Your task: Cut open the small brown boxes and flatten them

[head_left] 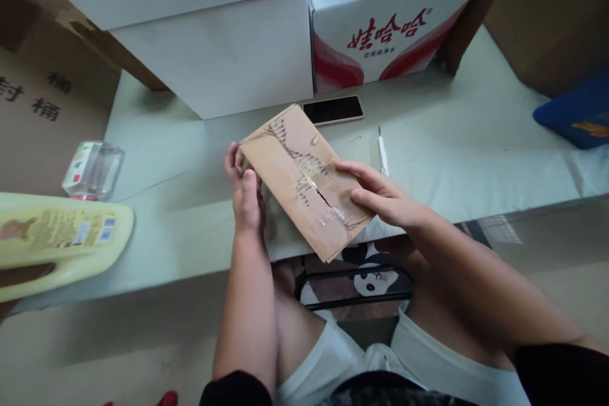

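Note:
Between my two hands is a flat brown cardboard box [285,177], tilted above the table's front edge. Clear tape runs along its middle, with a short dark slit and printed marks beside it. My left hand [246,193] grips the box at its left corner, the thumb up and some fingers hidden behind. On the right side, my right hand [375,193] holds the edge with thumb and fingers. A white utility knife [382,153] lies on the table just beyond my right hand, its lower end partly hidden by it.
A phone [333,110] lies behind the box, before white cartons [257,54] and a red-and-white carton [380,44]. At left are a clear bottle [98,170] and a yellow jug [71,235]. A blue object [575,114] stands at right on the pale-green tablecloth [476,139].

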{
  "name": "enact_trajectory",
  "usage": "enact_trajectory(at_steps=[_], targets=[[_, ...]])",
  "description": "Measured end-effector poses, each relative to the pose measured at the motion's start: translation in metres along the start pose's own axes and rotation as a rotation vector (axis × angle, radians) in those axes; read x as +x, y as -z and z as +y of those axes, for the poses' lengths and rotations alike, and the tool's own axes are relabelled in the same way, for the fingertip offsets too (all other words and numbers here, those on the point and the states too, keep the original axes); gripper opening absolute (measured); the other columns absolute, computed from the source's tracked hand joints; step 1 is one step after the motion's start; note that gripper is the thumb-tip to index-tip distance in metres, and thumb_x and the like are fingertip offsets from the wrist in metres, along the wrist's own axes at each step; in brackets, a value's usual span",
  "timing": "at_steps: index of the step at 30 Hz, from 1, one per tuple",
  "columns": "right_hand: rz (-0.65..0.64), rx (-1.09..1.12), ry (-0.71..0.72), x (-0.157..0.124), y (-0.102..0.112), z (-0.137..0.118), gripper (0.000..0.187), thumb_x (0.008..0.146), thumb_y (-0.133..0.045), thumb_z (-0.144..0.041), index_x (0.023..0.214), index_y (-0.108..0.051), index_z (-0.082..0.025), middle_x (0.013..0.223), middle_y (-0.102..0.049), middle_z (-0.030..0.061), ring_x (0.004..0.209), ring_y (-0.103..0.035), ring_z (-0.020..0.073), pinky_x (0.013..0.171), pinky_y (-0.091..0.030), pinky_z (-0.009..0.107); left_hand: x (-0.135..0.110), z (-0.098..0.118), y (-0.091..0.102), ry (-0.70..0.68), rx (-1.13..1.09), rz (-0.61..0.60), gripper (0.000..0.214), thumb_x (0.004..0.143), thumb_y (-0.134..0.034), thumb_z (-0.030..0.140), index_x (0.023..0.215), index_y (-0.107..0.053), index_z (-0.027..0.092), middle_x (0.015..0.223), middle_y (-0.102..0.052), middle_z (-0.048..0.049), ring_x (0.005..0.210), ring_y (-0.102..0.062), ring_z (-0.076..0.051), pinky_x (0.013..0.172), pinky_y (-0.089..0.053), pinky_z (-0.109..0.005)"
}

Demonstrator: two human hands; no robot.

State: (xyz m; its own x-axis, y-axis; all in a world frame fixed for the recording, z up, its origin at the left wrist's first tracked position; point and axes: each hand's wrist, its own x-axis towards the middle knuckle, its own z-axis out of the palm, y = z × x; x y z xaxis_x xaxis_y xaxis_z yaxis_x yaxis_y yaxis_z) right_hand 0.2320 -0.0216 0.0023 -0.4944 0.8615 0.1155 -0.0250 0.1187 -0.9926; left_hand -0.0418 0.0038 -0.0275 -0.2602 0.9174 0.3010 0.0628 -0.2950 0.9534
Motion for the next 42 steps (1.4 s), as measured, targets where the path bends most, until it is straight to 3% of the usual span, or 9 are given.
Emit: enact_trajectory(at_steps=[5,14,24,27,30,33,36,39,42], targets=[[-0.049,-0.059,-0.019,-0.002,-0.004,0.002,0.058,0.093,-0.063,-0.053,0.147,-0.051,-0.035,0.150,-0.056,0.0040,0.132,-0.059,0.0249,0.107,-0.054,0.044,-0.002,0.002,-0.001,-0.049,-0.020,-0.116,0.091,0.073,-0.074,0.069,0.149,-0.034,0.041,0.144,-0.051,-0.0095,0.135,-0.054,-0.031,0.114,-0.045,-0.050],[-0.103,0.037,-0.086,-0.001,-0.003,0.005,0.060,0.092,-0.065,-0.052,0.148,-0.048,-0.039,0.153,-0.052,0.0029,0.134,-0.056,0.0263,0.104,-0.056,0.044,-0.003,0.002,0.001,0.060,-0.060,-0.144,0.062,0.072,-0.069,0.035,0.131,-0.049,0.035,0.131,-0.056,-0.0078,0.111,-0.062,-0.026,0.098,-0.054,-0.044],[-0.108,0.055,-0.092,-0.001,-0.002,0.007,0.061,0.092,-0.063,-0.054,0.148,-0.048,-0.037,0.155,-0.050,0.0029,0.137,-0.054,0.0261,0.108,-0.053,0.045,-0.002,-0.004,0.002,0.034,-0.023,-0.140,0.062,0.076,-0.066,0.036,0.134,-0.045,0.035,0.131,-0.057,-0.0079,0.112,-0.063,-0.025,0.098,-0.055,-0.043],[-0.072,0.028,-0.068,-0.001,-0.003,0.009,0.059,0.093,-0.062,-0.054,0.147,-0.049,-0.037,0.155,-0.050,0.0020,0.141,-0.050,0.0270,0.116,-0.046,0.048,-0.013,0.001,-0.004,-0.100,0.144,-0.036,0.056,0.084,-0.061,0.040,0.138,-0.046,0.032,0.138,-0.054,-0.0092,0.126,-0.058,-0.027,0.110,-0.047,-0.049],[0.010,0.005,-0.059,-0.002,-0.003,0.010,0.058,0.094,-0.058,-0.056,0.147,-0.050,-0.035,0.155,-0.050,0.0026,0.143,-0.047,0.0291,0.121,-0.039,0.052,-0.038,0.019,-0.016,-0.481,0.375,0.135,0.037,0.091,-0.052,0.037,0.126,-0.060,0.028,0.142,-0.053,-0.0081,0.139,-0.047,-0.028,0.121,-0.033,-0.051],[0.067,-0.006,-0.057,-0.002,-0.004,0.010,0.061,0.092,-0.056,-0.061,0.146,-0.050,-0.033,0.155,-0.050,0.0040,0.142,-0.047,0.0307,0.121,-0.038,0.053,-0.067,0.038,-0.030,-0.820,0.457,0.014,0.037,0.090,-0.045,0.038,0.118,-0.065,0.025,0.124,-0.064,-0.0061,0.130,-0.055,-0.026,0.117,-0.039,-0.046],[0.065,-0.045,-0.041,-0.002,-0.005,0.010,0.062,0.092,-0.055,-0.063,0.146,-0.051,-0.033,0.155,-0.050,0.0034,0.140,-0.049,0.0295,0.118,-0.041,0.050,-0.086,0.045,-0.039,-0.859,0.550,-0.097,0.038,0.090,-0.040,0.040,0.113,-0.067,0.026,0.109,-0.070,-0.0049,0.118,-0.062,-0.025,0.116,-0.038,-0.043],[0.093,-0.145,-0.024,-0.003,0.001,0.012,0.059,0.096,-0.042,-0.064,0.143,-0.053,-0.031,0.141,-0.060,0.0065,0.124,-0.060,0.0268,0.103,-0.051,0.045,-0.090,0.040,-0.043,-0.847,0.572,-0.060,0.040,0.091,-0.036,0.044,0.106,-0.068,0.026,0.096,-0.071,-0.0042,0.105,-0.063,-0.023,0.114,-0.036,-0.041],[0.323,-0.490,-0.151,-0.003,0.015,0.014,0.056,0.098,-0.035,-0.058,0.133,-0.060,-0.023,0.108,-0.069,0.0099,0.090,-0.064,0.0238,0.082,-0.054,0.041,-0.088,0.030,-0.046,-0.846,0.550,0.014,0.039,0.092,-0.034,0.046,0.103,-0.066,0.027,0.094,-0.070,-0.0040,0.100,-0.061,-0.023,0.112,-0.035,-0.040]])
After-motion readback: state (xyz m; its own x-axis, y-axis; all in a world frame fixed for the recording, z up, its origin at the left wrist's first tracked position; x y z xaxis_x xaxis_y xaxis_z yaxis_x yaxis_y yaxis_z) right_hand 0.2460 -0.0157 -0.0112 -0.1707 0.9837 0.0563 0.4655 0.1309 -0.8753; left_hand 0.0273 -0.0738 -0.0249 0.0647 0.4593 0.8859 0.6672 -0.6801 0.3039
